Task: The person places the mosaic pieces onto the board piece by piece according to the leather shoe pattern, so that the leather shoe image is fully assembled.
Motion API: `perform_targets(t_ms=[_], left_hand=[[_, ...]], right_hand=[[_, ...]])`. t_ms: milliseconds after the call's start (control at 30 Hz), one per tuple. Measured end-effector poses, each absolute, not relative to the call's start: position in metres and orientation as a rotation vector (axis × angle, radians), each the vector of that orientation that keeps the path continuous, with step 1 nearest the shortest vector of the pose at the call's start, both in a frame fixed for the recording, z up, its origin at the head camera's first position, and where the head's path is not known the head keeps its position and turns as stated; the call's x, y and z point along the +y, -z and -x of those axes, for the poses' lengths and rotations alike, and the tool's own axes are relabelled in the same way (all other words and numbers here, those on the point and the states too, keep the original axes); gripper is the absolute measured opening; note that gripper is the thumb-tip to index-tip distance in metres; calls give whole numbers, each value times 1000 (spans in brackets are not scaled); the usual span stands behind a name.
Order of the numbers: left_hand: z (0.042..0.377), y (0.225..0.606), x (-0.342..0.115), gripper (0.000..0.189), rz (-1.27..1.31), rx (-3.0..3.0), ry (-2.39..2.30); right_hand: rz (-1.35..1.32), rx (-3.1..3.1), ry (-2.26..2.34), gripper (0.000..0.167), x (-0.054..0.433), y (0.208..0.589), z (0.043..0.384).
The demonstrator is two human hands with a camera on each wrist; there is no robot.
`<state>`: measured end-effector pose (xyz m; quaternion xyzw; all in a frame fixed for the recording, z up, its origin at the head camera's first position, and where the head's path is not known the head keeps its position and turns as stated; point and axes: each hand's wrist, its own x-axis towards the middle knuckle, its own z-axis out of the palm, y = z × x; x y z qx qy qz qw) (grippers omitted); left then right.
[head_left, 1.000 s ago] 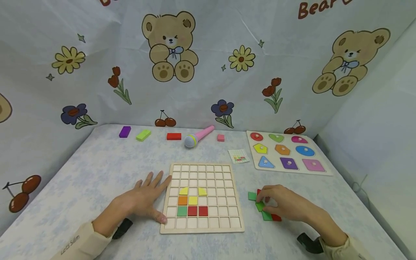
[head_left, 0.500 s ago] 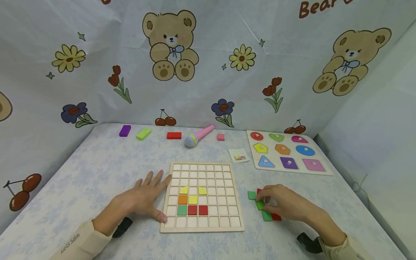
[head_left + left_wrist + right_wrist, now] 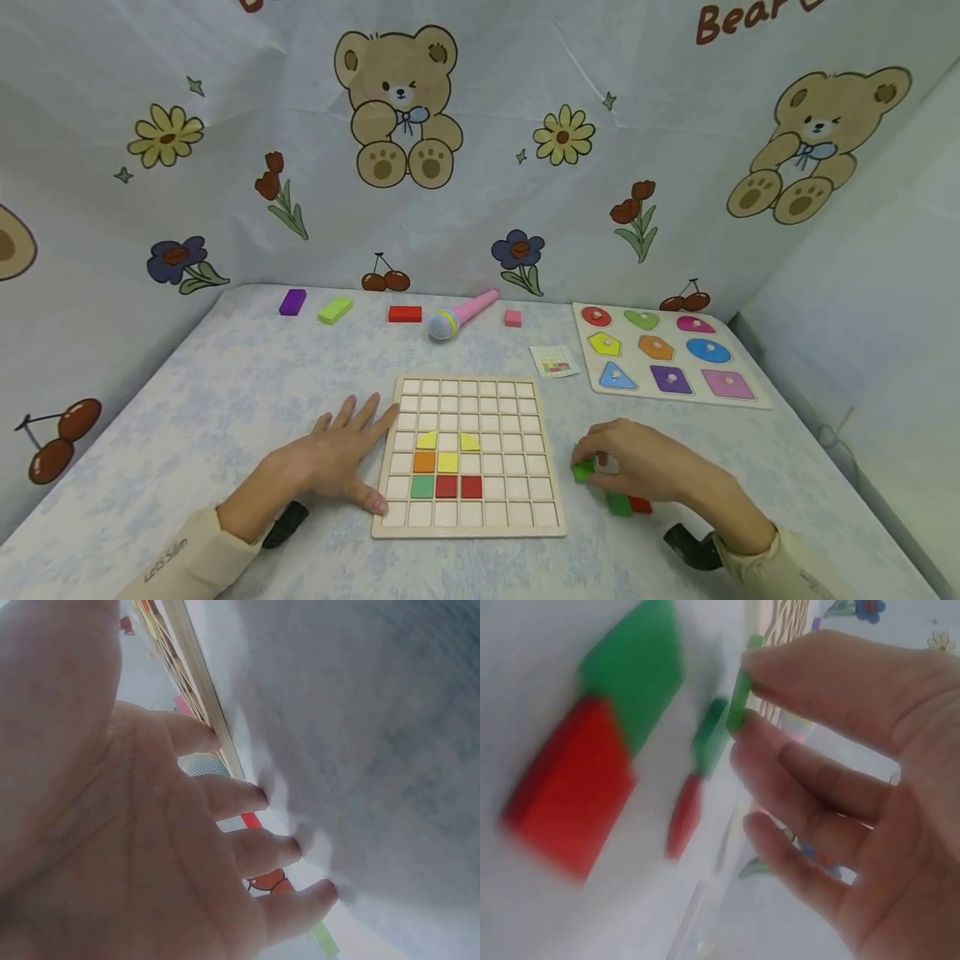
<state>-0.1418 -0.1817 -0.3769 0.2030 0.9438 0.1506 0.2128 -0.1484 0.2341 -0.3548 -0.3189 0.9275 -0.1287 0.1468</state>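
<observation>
- White bear-print cloth (image 3: 487, 196) showing "Bear", far right
- Cream fabric sleeve (image 3: 197, 554) showing "Lets"
- Left hand (image 3: 333, 458) spreading fingers, touching pale wooden grid board (image 3: 510, 463)
- Right hand (image 3: 641, 460) pinching flat green tile (image 3: 582, 472)

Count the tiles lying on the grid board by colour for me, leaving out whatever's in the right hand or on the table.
Yellow tiles: 3
Red tiles: 2
Orange tile: 1
Green tile: 1
Total on the grid board: 7
</observation>
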Motion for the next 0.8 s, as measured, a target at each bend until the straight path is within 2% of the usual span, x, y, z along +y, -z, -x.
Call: perform_targets(t_ms=[800], left_hand=[[142, 375, -179, 133, -551, 2618, -422]], right_hand=[[1330, 2529, 319, 14, 142, 359, 150]])
